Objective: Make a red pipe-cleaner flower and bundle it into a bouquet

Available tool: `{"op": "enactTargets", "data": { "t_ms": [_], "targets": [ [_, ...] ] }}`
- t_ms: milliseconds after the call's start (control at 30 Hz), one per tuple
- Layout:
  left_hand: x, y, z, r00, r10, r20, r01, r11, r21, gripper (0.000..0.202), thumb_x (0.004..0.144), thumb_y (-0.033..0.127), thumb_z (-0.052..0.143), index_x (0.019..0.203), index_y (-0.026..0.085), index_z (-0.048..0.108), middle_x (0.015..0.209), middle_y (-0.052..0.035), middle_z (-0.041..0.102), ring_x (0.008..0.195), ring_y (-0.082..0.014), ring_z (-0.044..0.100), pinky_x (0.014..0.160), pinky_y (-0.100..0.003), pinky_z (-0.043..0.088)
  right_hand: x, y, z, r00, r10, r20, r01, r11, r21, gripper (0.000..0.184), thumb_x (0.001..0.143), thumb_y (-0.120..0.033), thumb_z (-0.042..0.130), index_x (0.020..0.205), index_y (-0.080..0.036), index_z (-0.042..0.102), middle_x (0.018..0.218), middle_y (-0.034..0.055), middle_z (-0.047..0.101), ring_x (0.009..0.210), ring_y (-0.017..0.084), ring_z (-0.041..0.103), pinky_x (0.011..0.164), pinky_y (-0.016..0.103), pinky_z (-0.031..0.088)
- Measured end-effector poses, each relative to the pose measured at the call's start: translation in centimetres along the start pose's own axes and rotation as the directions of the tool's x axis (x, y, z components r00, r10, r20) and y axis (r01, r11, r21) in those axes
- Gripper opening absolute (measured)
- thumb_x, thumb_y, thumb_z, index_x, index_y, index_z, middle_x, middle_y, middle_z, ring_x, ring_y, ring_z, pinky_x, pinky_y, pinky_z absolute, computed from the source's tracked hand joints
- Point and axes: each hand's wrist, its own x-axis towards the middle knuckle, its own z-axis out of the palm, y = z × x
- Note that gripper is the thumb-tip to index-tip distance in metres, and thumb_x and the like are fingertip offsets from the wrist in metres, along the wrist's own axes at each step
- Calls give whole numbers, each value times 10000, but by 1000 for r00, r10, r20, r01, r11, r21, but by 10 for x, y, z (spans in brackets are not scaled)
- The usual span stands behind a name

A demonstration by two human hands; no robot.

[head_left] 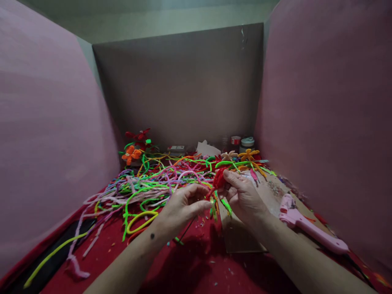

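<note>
Where the two bare hands meet over the middle of the red-covered table, one item is held between them: a red pipe-cleaner flower, head uppermost. Its long axis is near upright, the stem running down toward 7 o'clock, with green leaf ends splaying beneath. Left hand: grip pinched, thumb and forefinger closed on the stem just under the head. Right hand: grip clenched on the head itself, fingertips wrapped over its 3 o'clock side. The head lies at 1 o'clock from the left grip and at 10 o'clock from the right; the right hand is nearer the head, the left nearer the stem.

- Loose pipe cleaners, mixed colours, heaped at 10 o'clock from the hands.
- Pink glue gun, lying flat at 4 o'clock from the right hand, apart from it.
- Cardboard sheet, under the right wrist.
- Orange flower at 11 o'clock and yellow flower at 12 o'clock, near the back panel.
- Lidded jars behind, too dim to read.

Not visible: the stem inside the pinch and the far side of the head. Both forearms are cut off by the lower edge.
</note>
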Motion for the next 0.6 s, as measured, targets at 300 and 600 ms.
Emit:
{"op": "enactTargets", "data": {
  "t_ms": [300,600],
  "targets": [
    [-2,-4,3,992,-74,-102,59,988,-145,175,736,312,597,739,138,574,471,52,479,375,-50,394,353,-159,283,-11,17,-1,970,94,226,-51,980,-193,265,624,-249,760,864,-190,662,788,6,665,711,147,579,713,280,439],
    [-1,-3,6,982,-35,-185,-1,982,-191,214,704,296,634,798,163,495,475,92,446,329,-26,352,336,-148,242,-11,26,-11,965,139,222,-89,971,-223,118,684,-241,705,784,-180,690,709,-3,657,615,111,563,614,240,451]
  ]
}}
